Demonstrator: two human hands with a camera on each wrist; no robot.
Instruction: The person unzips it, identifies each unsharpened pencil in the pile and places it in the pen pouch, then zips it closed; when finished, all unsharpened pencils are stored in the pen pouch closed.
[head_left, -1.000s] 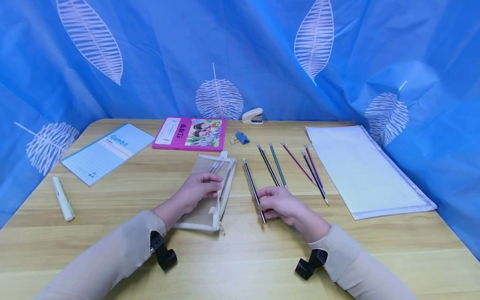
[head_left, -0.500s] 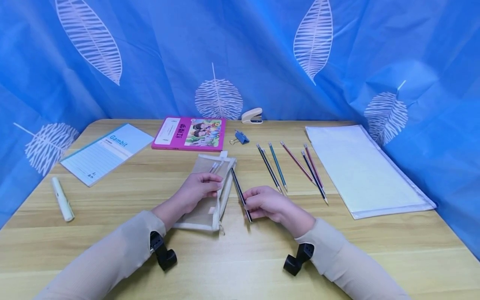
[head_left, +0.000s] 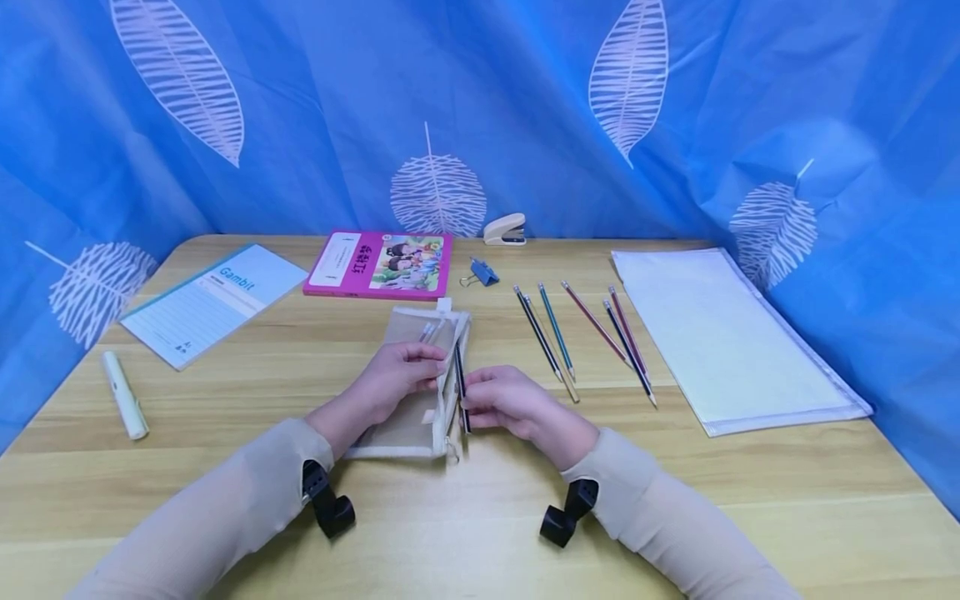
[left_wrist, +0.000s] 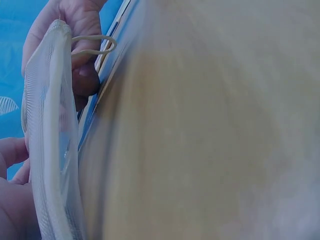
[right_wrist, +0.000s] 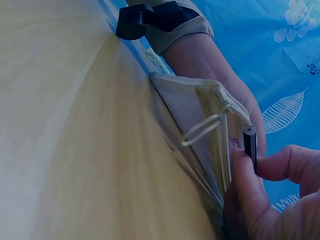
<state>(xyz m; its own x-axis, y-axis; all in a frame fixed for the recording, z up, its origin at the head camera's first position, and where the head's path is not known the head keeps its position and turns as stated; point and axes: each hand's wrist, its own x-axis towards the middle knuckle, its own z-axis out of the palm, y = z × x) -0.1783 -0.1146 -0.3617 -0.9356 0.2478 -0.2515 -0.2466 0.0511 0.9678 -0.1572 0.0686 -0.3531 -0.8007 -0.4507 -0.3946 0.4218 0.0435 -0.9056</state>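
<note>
One black pencil (head_left: 459, 367), pinched by the right hand (head_left: 510, 402), has reached the unzipped mesh pouch (head_left: 405, 429) the left hand (head_left: 397, 379) grips.

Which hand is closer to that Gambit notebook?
Left. The left hand is to the right of the Gambit notebook and nearer the person, gripping the mesh pouch; the right hand, holding a dark pencil, is farther right.
</note>
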